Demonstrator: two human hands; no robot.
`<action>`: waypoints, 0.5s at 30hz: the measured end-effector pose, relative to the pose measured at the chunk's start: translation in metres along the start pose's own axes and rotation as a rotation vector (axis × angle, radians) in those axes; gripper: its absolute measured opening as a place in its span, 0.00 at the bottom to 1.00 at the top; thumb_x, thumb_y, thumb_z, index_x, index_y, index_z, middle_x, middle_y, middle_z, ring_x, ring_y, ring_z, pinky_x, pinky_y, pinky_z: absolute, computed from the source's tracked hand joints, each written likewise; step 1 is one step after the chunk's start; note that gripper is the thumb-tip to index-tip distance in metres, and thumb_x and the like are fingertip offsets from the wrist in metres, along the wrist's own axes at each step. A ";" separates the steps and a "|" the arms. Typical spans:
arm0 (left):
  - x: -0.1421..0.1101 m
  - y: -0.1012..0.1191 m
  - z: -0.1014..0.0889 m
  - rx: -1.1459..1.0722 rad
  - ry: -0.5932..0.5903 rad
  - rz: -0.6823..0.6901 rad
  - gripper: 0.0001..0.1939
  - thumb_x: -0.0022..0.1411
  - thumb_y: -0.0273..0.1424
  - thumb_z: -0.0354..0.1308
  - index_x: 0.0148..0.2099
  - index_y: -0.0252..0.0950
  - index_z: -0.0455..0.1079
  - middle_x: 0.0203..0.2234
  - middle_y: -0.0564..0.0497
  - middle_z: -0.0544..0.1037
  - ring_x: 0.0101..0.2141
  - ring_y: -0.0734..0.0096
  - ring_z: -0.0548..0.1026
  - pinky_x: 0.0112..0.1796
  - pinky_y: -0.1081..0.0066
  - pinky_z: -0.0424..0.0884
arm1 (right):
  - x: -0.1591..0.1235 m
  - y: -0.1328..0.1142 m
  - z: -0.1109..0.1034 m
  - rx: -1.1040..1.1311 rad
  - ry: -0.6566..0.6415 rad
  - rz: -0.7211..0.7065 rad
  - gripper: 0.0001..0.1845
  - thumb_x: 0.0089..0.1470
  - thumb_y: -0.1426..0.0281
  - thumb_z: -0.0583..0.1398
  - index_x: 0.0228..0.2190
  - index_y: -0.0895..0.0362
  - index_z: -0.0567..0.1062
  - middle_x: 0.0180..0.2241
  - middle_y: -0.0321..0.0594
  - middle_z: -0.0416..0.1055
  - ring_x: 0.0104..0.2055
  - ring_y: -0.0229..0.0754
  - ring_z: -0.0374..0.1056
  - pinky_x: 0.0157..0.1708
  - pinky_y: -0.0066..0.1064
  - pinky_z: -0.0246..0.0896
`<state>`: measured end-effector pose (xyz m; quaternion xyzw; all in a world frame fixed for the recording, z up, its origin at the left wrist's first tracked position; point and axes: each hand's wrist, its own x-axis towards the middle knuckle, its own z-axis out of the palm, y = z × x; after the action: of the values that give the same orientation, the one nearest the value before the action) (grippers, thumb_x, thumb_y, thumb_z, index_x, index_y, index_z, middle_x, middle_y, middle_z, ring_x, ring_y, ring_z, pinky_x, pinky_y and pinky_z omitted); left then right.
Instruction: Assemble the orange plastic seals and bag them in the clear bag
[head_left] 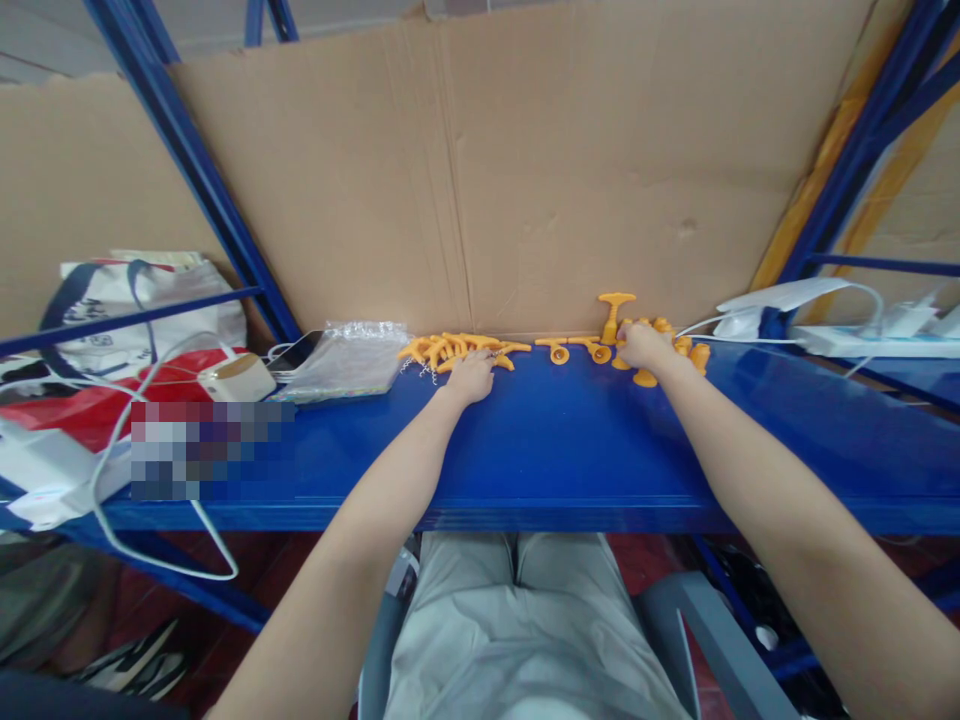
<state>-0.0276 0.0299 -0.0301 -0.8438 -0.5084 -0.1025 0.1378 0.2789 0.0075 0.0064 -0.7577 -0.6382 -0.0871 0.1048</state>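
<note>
Orange T-handled corkscrews with thin metal spirals lie in a pile at the back of the blue shelf. My left hand is at the right end of this pile, its fingers closed on one corkscrew whose spiral shows by the fingertips. Between my hands lie a few orange pieces with round cup ends. An orange T-shaped piece stands upright against the cardboard, beside my right fingertips. My right hand is closed among several orange cup-ended pieces; its fingers partly hide what they grip.
A cardboard sheet backs the blue shelf. To the left are clear plastic bags, a white charger, cables and a cloth bag. A white power strip lies at the right. Blue posts frame both sides.
</note>
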 end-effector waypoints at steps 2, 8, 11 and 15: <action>0.000 0.003 -0.002 -0.014 -0.009 0.016 0.22 0.66 0.26 0.50 0.60 0.38 0.70 0.60 0.45 0.72 0.61 0.61 0.67 0.63 0.59 0.59 | 0.000 0.000 0.000 0.001 0.002 0.007 0.24 0.54 0.76 0.56 0.53 0.59 0.74 0.54 0.54 0.72 0.54 0.54 0.68 0.51 0.46 0.58; -0.001 0.008 -0.005 -0.035 -0.041 0.048 0.24 0.66 0.26 0.49 0.63 0.38 0.67 0.63 0.44 0.68 0.63 0.60 0.64 0.63 0.58 0.61 | -0.001 0.000 -0.003 -0.086 -0.030 -0.034 0.22 0.56 0.76 0.55 0.51 0.61 0.76 0.51 0.56 0.74 0.53 0.54 0.69 0.50 0.43 0.59; -0.001 0.009 -0.005 -0.036 -0.035 0.064 0.24 0.66 0.27 0.49 0.63 0.39 0.66 0.64 0.45 0.67 0.64 0.60 0.64 0.62 0.58 0.61 | -0.003 -0.004 -0.007 -0.083 -0.058 -0.088 0.20 0.56 0.76 0.56 0.49 0.63 0.78 0.48 0.59 0.75 0.53 0.56 0.69 0.48 0.41 0.61; -0.001 0.011 -0.005 -0.036 -0.030 0.072 0.25 0.66 0.26 0.48 0.64 0.39 0.65 0.65 0.46 0.65 0.64 0.60 0.63 0.62 0.58 0.63 | -0.005 -0.015 -0.011 -0.019 -0.110 -0.180 0.16 0.57 0.74 0.58 0.46 0.62 0.80 0.45 0.60 0.77 0.50 0.57 0.72 0.47 0.43 0.63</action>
<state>-0.0187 0.0221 -0.0270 -0.8655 -0.4776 -0.0938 0.1186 0.2637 0.0020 0.0161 -0.7019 -0.7076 -0.0606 0.0542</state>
